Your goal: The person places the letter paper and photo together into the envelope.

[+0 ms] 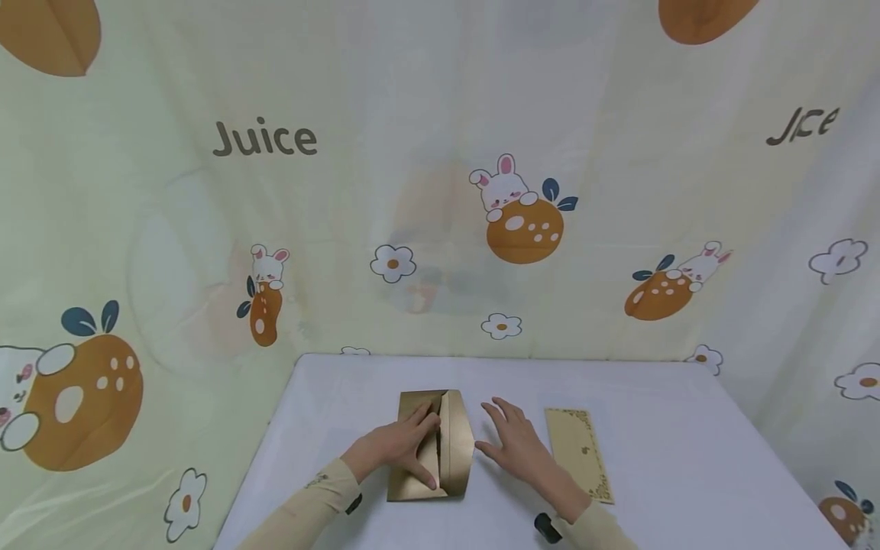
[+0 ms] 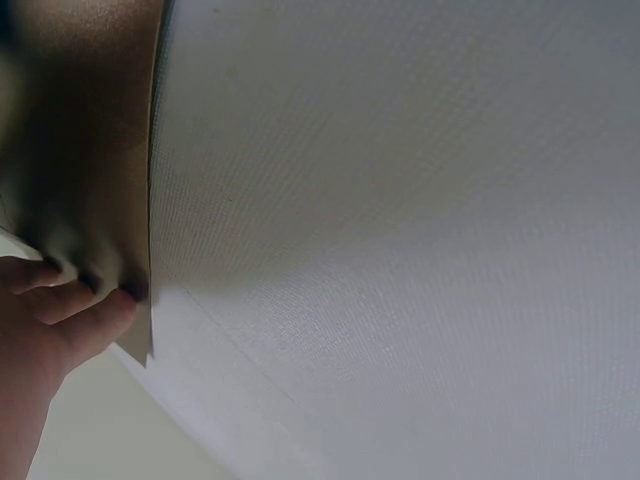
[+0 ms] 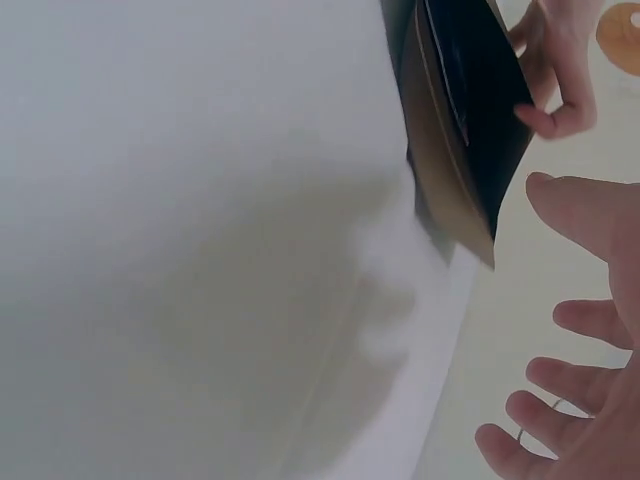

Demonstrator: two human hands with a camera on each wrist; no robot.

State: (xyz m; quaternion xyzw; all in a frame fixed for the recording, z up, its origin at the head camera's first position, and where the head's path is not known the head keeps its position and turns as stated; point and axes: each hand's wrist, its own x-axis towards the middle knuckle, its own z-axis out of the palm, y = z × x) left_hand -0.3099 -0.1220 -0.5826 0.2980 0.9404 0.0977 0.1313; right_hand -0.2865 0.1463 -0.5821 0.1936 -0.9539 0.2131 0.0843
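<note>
A gold envelope (image 1: 456,452) lies on the white table, its flap unfolded to the right and a dark gap showing along the opening. My left hand (image 1: 402,446) rests on the envelope's body with thumb and fingers spread; in the left wrist view its fingertips touch the gold paper (image 2: 115,90). To the right of the flap, my right hand (image 1: 521,451) is held with fingers apart and nothing in them. The right wrist view shows the dark inside of the envelope (image 3: 495,120) beyond that hand's thumb.
A flat gold card (image 1: 583,451) with an ornate border lies on the white table (image 1: 687,443), just right of my right hand. Behind the table hangs a pale curtain (image 1: 412,114) printed with rabbits, oranges and flowers.
</note>
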